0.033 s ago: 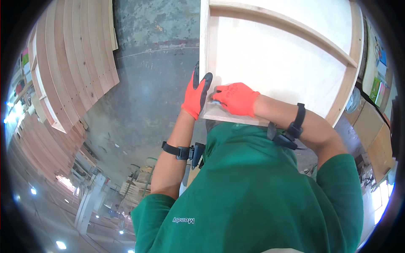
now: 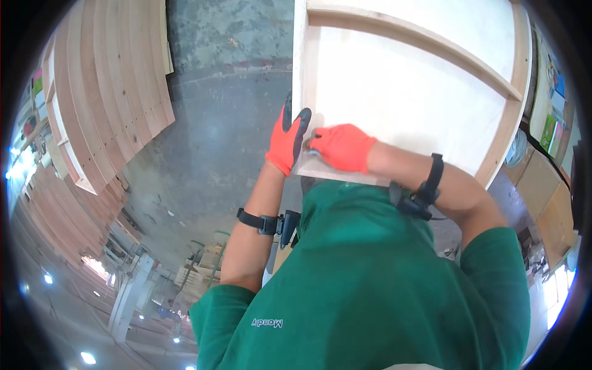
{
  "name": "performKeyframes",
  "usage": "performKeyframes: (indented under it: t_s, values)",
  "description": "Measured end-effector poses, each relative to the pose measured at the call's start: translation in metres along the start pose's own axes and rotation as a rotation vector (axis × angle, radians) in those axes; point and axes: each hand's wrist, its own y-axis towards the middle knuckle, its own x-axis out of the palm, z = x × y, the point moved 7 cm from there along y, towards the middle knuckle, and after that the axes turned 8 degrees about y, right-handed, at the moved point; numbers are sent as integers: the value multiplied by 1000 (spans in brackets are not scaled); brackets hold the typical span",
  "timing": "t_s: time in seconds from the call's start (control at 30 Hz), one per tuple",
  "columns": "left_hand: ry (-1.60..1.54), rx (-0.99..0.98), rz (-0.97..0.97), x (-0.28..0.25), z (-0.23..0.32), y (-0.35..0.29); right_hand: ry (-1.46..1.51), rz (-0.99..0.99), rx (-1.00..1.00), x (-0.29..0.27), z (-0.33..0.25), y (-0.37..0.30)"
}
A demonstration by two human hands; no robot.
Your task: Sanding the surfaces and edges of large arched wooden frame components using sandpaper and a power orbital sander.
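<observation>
A pale wooden frame with a white panel set in it lies in front of me. My left hand, in an orange glove with black on the palm and fingers, grips the frame's left side near the near corner, its thumb on top and its fingers along the outer face. Just inside that corner is my right hand, also in an orange glove, its fingers closed and pressed down. Something small and light-coloured shows at its fingertips, mostly hidden, so I cannot make out its kind.
A wooden crossbar spans the frame farther off. Long wooden boards form a large stack at the left, across a worn grey floor. Sheets of board stand at the right. Black straps with small devices circle both my forearms.
My right hand has shifted very slightly within the frame's near left corner, its fingers still closed. My left hand keeps its grip on the frame's side.
</observation>
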Motion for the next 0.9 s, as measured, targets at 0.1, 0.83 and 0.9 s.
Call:
performKeyframes:
  t_s: [0.1,0.83,0.9]
  values:
    - [-58,-33,13,2,-3,-11,-113,-33,70,10,-11,3]
    - [35,-30,32,-4,7,-7,100,-107,331,-3,4,7]
    - [-150,-148,-4,1,-3,-8,90,-157,367,-13,0,-1]
